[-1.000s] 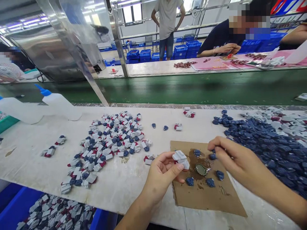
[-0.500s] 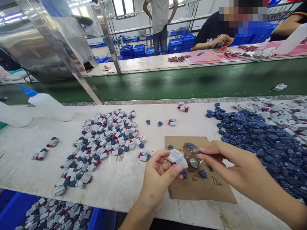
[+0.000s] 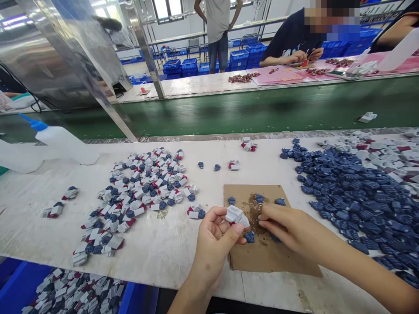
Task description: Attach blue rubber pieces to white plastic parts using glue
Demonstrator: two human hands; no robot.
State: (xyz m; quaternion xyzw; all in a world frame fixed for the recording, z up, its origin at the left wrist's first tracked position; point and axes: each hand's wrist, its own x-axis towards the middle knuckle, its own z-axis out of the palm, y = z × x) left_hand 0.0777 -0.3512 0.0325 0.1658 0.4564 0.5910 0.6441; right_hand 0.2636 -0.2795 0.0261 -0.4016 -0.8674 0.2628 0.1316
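A pale, stained worktable (image 3: 170,248) fills the foreground, with a green conveyor belt (image 3: 209,113) running along its far edge and a slanting metal frame (image 3: 108,109) rising at left. Beyond the belt, a seated co-worker (image 3: 291,37) in a dark shirt works at another bench, and a person in a grey shirt (image 3: 218,26) stands near stacked blue crates (image 3: 238,60). A white bottle with a blue nozzle (image 3: 67,144) lies on the table at left, behind a spread of grey, red and blue assemblies (image 3: 140,192); a blue bin (image 3: 137,298) at lower left holds more. At right, a heap of dark blue pieces (image 3: 347,187) adjoins light grey parts (image 3: 389,152). Between them lies a cardboard sheet (image 3: 255,261) with a wet brown patch (image 3: 255,209) and a few blue pieces (image 3: 249,237) set around it. The left hand (image 3: 212,244) is closed in a pinch on a grey piece (image 3: 236,214), held between thumb and fingers above the cardboard's left side. Just beside it, the right hand (image 3: 288,226) has its fingertips close together over the wet patch, blocking part of it; whether they grip anything I cannot tell.
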